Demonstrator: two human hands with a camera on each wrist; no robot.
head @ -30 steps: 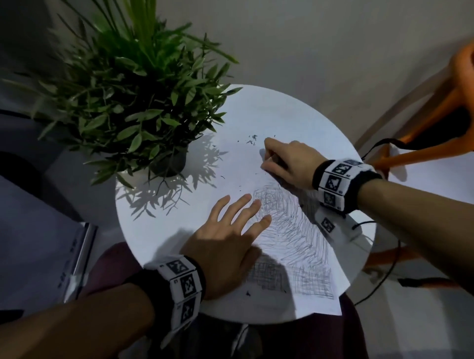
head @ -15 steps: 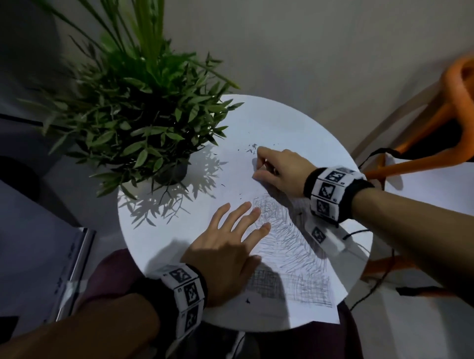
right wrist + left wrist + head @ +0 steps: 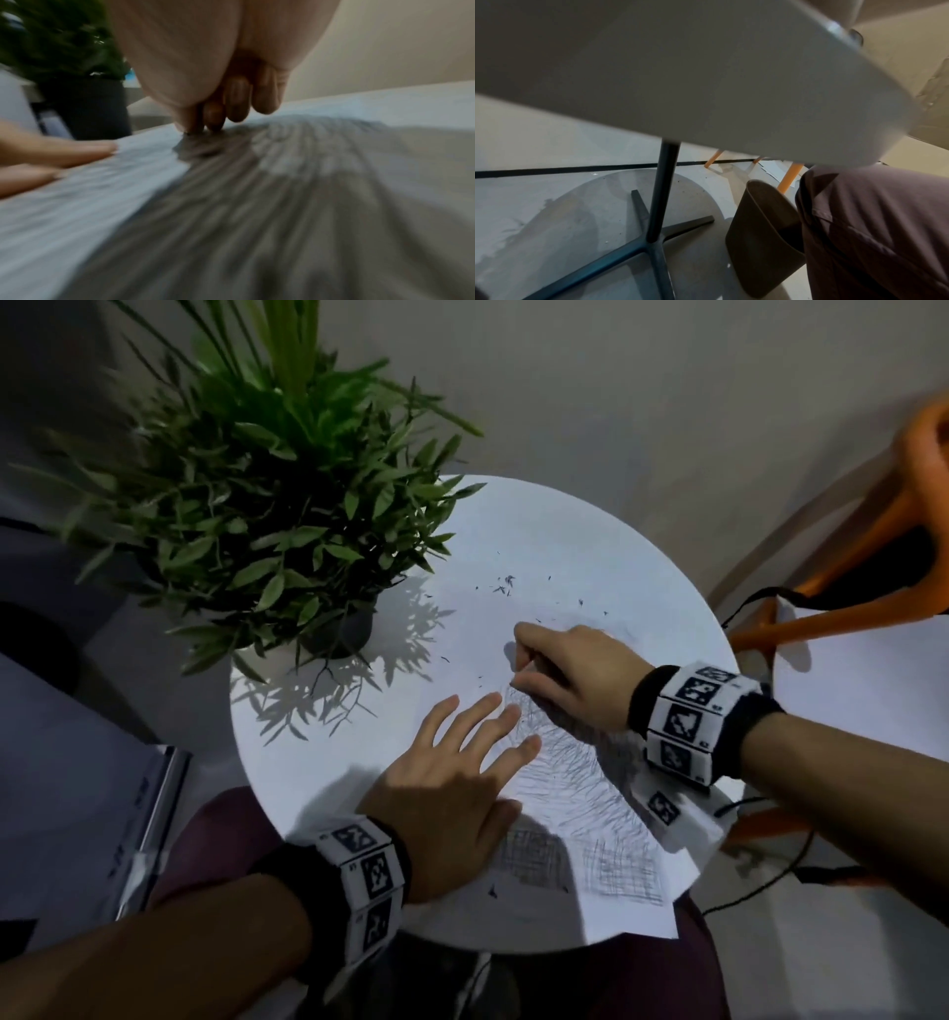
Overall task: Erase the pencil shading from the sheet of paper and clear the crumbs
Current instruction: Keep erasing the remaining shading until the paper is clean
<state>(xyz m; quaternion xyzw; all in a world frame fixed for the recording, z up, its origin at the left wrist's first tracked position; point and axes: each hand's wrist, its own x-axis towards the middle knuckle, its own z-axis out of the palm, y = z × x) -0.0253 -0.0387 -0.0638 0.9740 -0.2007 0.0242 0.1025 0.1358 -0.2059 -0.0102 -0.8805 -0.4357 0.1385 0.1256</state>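
The sheet of paper (image 3: 606,819) lies on the near right part of the round table (image 3: 513,531), its near right corner hanging over the table edge, with pencil shading (image 3: 580,778) across it. The left hand (image 3: 452,793) presses flat on the sheet, its grip wide with straight, spread fingers. The right hand (image 3: 570,675) has a narrow, curled grip at the far end of the shading, but what it pinches I cannot tell; dark crumbs (image 3: 506,585) lie toward the far edge of the table, beside the potted plant (image 3: 267,516).
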